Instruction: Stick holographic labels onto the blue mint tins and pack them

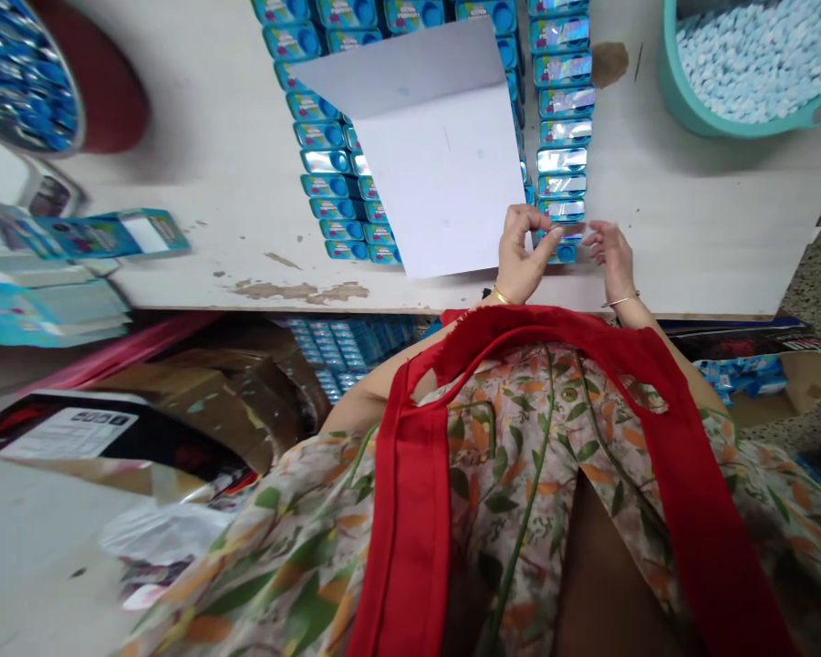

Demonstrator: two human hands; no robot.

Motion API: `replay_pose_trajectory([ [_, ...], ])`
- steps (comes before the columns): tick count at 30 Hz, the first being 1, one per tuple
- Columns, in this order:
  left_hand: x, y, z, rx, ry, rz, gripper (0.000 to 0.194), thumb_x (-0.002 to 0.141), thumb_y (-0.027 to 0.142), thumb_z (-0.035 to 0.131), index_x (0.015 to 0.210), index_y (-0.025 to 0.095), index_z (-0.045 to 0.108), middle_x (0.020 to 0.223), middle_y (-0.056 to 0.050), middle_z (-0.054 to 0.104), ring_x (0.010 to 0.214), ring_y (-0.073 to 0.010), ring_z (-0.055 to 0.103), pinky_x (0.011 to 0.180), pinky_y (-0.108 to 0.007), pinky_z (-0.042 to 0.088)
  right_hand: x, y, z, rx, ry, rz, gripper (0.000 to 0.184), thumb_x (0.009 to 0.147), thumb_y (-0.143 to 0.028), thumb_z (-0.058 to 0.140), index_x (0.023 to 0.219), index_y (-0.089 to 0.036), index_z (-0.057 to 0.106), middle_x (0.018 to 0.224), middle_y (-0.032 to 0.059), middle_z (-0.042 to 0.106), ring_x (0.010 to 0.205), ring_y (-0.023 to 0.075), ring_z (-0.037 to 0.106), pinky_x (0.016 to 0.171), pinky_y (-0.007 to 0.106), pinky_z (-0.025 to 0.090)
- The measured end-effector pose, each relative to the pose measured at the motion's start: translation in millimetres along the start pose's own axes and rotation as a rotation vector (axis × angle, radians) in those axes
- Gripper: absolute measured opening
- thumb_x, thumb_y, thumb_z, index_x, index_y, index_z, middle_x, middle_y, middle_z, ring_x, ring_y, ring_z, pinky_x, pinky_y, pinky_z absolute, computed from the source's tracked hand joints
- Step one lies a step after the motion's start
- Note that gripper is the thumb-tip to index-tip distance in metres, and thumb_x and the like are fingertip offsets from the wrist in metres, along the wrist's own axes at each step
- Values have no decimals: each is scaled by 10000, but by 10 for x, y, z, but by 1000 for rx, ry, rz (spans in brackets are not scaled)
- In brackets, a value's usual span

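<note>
My left hand (524,251) is closed in a pinch at the near right corner of a white folded sheet (441,173) that lies over rows of small blue tins (328,187). My right hand (610,255) is beside it, blurred, fingers loosely curled over the nearest tin (562,251) of the right-hand column (562,109). What the left fingers pinch is too small to name. Both wrists wear thin bangles.
A teal tub (691,100) full of pale blue tablets stands at the far right of the worn white table (212,155). A round tray of blue items (20,78) is far left. Flat blue cartons (116,233) lie left. Boxes and more tins (348,347) sit under the table.
</note>
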State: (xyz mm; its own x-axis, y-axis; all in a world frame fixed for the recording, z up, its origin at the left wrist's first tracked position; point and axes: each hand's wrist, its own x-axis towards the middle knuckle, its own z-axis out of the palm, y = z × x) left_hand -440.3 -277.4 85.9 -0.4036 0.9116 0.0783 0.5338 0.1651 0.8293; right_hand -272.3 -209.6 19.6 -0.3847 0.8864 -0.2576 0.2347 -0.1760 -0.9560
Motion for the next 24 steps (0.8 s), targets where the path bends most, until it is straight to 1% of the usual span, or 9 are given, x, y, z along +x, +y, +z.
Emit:
replay_pose_trajectory([
  [1,-17,-6,8,-33,0,-41,294,959,532,581,894,245,588,973,-33,578,975,-190,596,949,-394,515,-61,-67,19,78,-22,26,633,925,-791,341,950,-226,624,820,22,646,705,130,594,713,313,541],
  [3,-49,-50,36,-77,-11,-138,228,944,449,620,861,240,586,919,-19,586,903,-166,590,897,-348,523,-146,-147,62,216,2,71,569,843,-794,535,816,-228,588,735,-14,608,660,109,555,678,288,509],
  [5,-80,-117,65,-73,-20,-212,173,920,365,647,828,234,582,887,-12,590,875,-157,581,877,-328,514,-181,-159,82,251,24,57,561,820,-786,577,757,-229,556,679,-37,563,623,95,513,642,272,465],
  [7,-107,-174,86,2,-26,-252,146,889,296,665,793,226,579,893,-12,599,893,-164,580,896,-338,498,-186,-124,68,190,39,21,556,831,-768,578,718,-225,536,644,-46,522,604,90,469,623,272,418],
  [10,-129,-196,108,194,-68,-279,136,842,243,690,759,215,586,957,-31,624,976,-204,577,941,-392,467,-178,-35,18,-7,42,-45,525,873,-703,567,673,-222,504,604,-51,443,589,96,395,608,286,353],
  [13,-129,-144,133,361,-138,-261,109,829,211,685,765,201,597,1039,-62,633,1068,-263,553,956,-455,439,-167,65,-5,-163,34,-94,461,919,-618,526,677,-229,476,590,-47,409,585,112,374,602,298,329],
  [19,-119,-23,168,560,-256,-272,62,864,173,611,809,193,592,1161,-103,606,1159,-327,527,974,-502,408,-117,275,57,-420,38,-175,351,957,-486,458,724,-227,497,647,-15,492,661,151,476,735,341,390],
  [21,-114,-26,179,577,-270,-279,20,864,197,618,863,202,599,1186,-109,593,1176,-339,522,979,-507,408,-99,349,86,-418,46,-160,320,949,-488,469,771,-229,527,669,-15,517,670,153,498,762,344,403],
  [24,-108,-88,217,556,-227,-286,182,828,228,667,994,225,594,1209,-116,573,1198,-356,508,987,-523,410,-85,435,122,-298,54,-75,270,910,-510,532,905,-241,557,655,-47,501,598,138,475,695,313,413],
])
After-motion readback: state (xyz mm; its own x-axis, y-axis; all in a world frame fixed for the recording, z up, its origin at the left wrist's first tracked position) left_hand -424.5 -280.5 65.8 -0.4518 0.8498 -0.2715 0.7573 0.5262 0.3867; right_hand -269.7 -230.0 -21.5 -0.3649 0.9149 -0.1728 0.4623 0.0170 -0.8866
